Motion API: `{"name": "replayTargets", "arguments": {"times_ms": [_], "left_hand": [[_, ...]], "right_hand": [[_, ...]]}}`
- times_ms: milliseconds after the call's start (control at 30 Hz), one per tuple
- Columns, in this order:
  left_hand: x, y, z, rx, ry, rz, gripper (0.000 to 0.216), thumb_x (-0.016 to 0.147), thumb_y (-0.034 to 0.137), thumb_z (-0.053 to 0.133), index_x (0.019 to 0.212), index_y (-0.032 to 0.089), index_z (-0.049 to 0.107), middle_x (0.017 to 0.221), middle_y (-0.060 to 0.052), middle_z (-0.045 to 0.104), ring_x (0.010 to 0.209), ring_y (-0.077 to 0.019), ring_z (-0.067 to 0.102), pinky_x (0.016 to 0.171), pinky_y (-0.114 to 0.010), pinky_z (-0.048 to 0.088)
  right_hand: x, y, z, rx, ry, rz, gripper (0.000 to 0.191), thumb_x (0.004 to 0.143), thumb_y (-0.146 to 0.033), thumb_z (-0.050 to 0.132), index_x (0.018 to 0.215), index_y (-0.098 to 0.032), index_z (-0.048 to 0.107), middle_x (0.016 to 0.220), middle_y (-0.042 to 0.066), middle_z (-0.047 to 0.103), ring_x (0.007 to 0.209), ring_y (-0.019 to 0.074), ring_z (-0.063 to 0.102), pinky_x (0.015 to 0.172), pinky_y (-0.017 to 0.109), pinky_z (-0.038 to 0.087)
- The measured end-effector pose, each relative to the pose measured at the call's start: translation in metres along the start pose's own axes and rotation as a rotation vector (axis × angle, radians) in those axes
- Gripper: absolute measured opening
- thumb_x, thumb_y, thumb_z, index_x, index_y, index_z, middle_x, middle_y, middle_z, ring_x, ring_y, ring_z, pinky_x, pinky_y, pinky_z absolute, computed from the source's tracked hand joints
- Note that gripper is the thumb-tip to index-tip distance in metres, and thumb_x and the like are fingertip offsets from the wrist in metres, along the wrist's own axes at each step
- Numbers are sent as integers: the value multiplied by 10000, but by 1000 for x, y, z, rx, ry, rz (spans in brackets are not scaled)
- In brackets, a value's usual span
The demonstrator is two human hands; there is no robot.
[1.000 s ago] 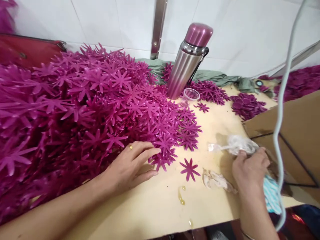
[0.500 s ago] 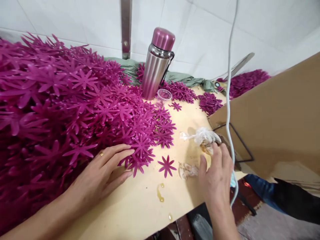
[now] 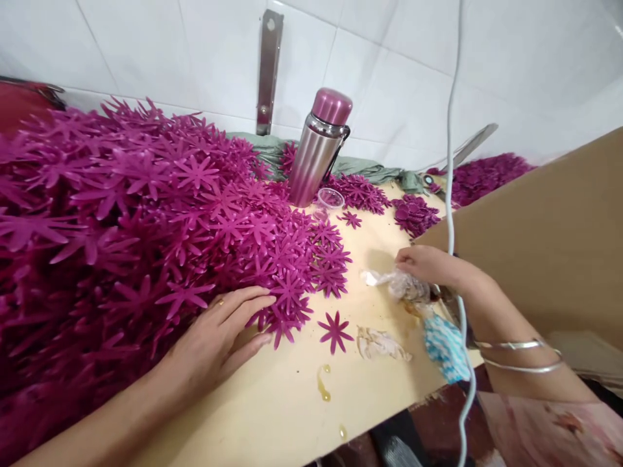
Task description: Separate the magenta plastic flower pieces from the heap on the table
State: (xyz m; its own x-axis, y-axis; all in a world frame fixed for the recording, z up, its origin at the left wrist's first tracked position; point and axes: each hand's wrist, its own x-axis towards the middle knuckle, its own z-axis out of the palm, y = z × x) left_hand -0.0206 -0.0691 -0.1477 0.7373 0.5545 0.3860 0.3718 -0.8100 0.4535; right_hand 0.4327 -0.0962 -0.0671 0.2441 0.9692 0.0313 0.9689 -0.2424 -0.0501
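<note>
My left hand (image 3: pixel 219 331) lies flat and open on the pale table (image 3: pixel 287 408), fingertips touching the edge of a big heap of magenta star-shaped flower cutouts (image 3: pixel 146 214). A ring shows on one finger. One loose flower (image 3: pixel 335 331) lies apart, right of the fingers. My right hand (image 3: pixel 426 263), with bangles on its wrist, reaches in from the right, fingers curled down onto a crumpled clear plastic bag (image 3: pixel 396 283). A blue-and-white striped cloth (image 3: pixel 445 347) hangs just below that bag at the table edge.
A pink-capped steel flask (image 3: pixel 318 152) stands at the back beside a small clear cup (image 3: pixel 329 198). A cardboard box (image 3: pixel 545 240) fills the right. A pale cable (image 3: pixel 450 162) hangs in front. A crumpled scrap (image 3: pixel 382 344) and yellow drops (image 3: pixel 322 386) lie near the front edge. Round magenta pieces (image 3: pixel 413 214) sit behind.
My right hand has swung from below the plastic bag to above it, the arm now entering from the right. The left hand stays put. The camera view has shifted slightly.
</note>
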Motion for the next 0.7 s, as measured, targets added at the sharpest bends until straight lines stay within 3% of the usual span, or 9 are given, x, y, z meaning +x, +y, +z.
{"name": "replayTargets", "arguments": {"times_ms": [33,100,167,233,400,567,700], "left_hand": [[0,-1,0,-2,0,1,417,1006,331,561,1416,276,509,1432,-74,603,1312,-230,583,1112,-386,477],[0,-2,1,-5,0,1,422,1004,340,562,1419,279,513,1432,-73,606,1304,-237,591,1109,-389,477],[0,-3,1,-13,0,3,434,1001,358,567,1424,278,514,1432,-76,608,1299,-242,596,1105,-385,478],[0,-3,2,-22,-5,5,438,1002,370,564,1427,276,512,1435,-78,605,1301,-240,594,1105,-380,475],[1,-4,3,-21,-16,33,416,1018,367,536,1424,279,512,1434,-70,607,1309,-231,583,1111,-387,461],[0,-7,5,-15,-36,40,420,1021,384,524,1426,275,516,1432,-65,609,1304,-231,591,1114,-388,464],[1,-9,6,-11,-39,54,421,1019,398,524,1419,265,520,1422,-68,614,1293,-235,599,1103,-391,473]], "right_hand": [[-5,0,-1,-25,-63,4,154,770,-140,639,640,-216,671,655,35,725,611,177,655,602,257,456],[-15,1,-1,-59,-68,44,129,837,-161,585,763,-206,680,750,70,743,682,206,668,635,283,446],[-25,3,0,-92,-17,35,157,917,-215,514,927,-184,667,875,115,744,779,239,677,692,314,458],[-36,7,1,-124,49,-69,201,960,-249,471,1014,-158,641,949,143,720,861,263,668,763,345,471],[-73,22,-14,-323,110,-340,300,1019,-240,391,836,-173,619,857,121,627,808,255,576,765,373,445],[-123,15,-34,-585,69,-355,189,934,-114,517,786,-203,595,897,119,634,931,294,537,701,373,382],[-157,8,-14,-616,79,-267,236,899,-89,542,709,-218,596,848,128,628,827,287,510,693,397,391]]}}
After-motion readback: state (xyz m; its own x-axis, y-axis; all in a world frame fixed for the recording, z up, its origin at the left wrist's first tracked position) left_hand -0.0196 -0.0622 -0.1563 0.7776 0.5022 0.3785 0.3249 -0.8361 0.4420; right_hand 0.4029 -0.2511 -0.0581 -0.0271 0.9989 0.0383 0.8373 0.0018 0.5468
